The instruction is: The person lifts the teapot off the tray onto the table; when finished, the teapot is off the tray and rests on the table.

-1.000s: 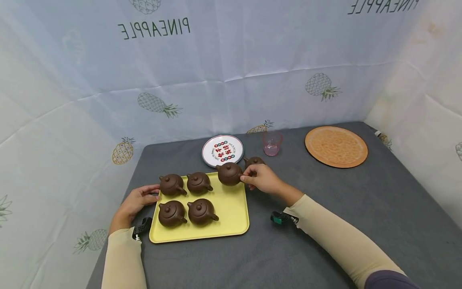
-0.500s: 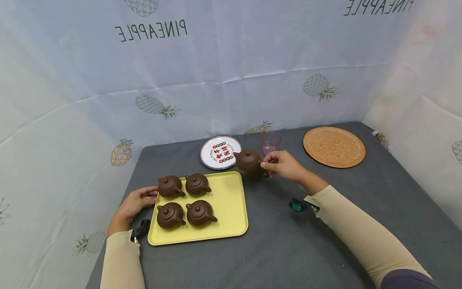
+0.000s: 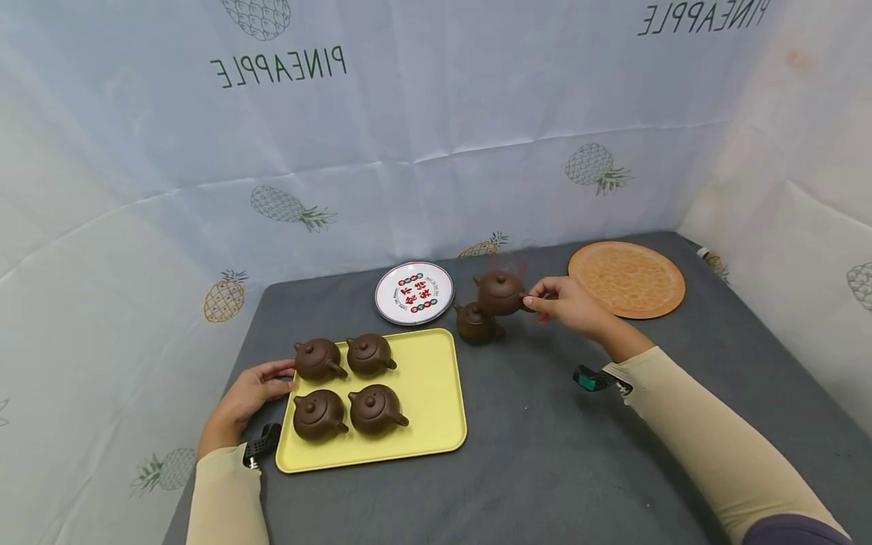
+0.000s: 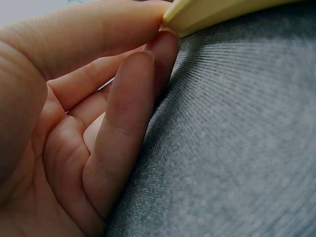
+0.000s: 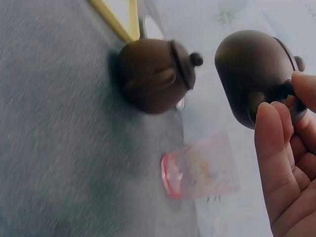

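The right hand (image 3: 579,309) pinches a brown teapot (image 3: 500,294) by its handle, off the table; in the right wrist view fingers and thumb meet on the handle of that teapot (image 5: 249,66). Just below it in the head view, a second teapot (image 3: 474,325) stands on the table, right of the yellow tray (image 3: 432,401). Several teapots (image 3: 375,410) sit in the tray's left part, in two rows. At the tray's left edge is the left hand (image 3: 248,393); the left wrist view has its thumb and fingers pinching the tray rim (image 4: 212,15).
A white plate (image 3: 414,294) with red print lies behind the tray. A clear pink cup (image 5: 197,170) stands behind the held teapot, partly hidden in the head view. At the back right lies a round orange-brown mat (image 3: 627,276). Patterned cloth hangs behind the table.
The right hand has carried the teapot rightward from over the tray's back right corner, past the standing teapot. The left hand has stayed at the tray's edge.
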Demonstrator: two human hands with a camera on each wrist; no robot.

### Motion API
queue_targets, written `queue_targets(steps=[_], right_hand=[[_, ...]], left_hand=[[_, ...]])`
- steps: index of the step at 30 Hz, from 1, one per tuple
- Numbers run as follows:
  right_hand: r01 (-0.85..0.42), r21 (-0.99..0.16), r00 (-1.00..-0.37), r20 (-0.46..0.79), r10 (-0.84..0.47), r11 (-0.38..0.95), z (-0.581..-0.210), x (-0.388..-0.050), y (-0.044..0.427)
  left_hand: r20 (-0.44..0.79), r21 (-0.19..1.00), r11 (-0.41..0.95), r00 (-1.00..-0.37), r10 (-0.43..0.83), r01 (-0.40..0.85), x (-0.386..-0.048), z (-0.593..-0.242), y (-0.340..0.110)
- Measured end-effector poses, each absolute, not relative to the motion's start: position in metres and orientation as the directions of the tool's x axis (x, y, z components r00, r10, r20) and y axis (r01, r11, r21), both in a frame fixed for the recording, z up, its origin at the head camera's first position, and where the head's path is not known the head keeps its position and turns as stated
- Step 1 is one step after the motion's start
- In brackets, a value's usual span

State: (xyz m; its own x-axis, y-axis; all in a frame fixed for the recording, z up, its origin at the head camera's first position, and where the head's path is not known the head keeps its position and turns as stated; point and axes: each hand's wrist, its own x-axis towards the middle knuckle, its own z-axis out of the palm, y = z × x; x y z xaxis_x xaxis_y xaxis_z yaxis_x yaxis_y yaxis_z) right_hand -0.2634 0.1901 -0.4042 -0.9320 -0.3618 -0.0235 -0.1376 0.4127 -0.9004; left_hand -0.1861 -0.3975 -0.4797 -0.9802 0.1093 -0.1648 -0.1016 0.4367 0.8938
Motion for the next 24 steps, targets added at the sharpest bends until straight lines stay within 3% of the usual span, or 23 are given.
queue_targets(steps=[24], right_hand=[[-0.119, -0.871, -0.955, -0.031, -0.295, 0.477, -0.458, -0.267, 0.223]], left_hand=[[-0.124, 0.921, 0.383, -0.983, 0.134, -0.064, -0.186, -0.485, -0.399]])
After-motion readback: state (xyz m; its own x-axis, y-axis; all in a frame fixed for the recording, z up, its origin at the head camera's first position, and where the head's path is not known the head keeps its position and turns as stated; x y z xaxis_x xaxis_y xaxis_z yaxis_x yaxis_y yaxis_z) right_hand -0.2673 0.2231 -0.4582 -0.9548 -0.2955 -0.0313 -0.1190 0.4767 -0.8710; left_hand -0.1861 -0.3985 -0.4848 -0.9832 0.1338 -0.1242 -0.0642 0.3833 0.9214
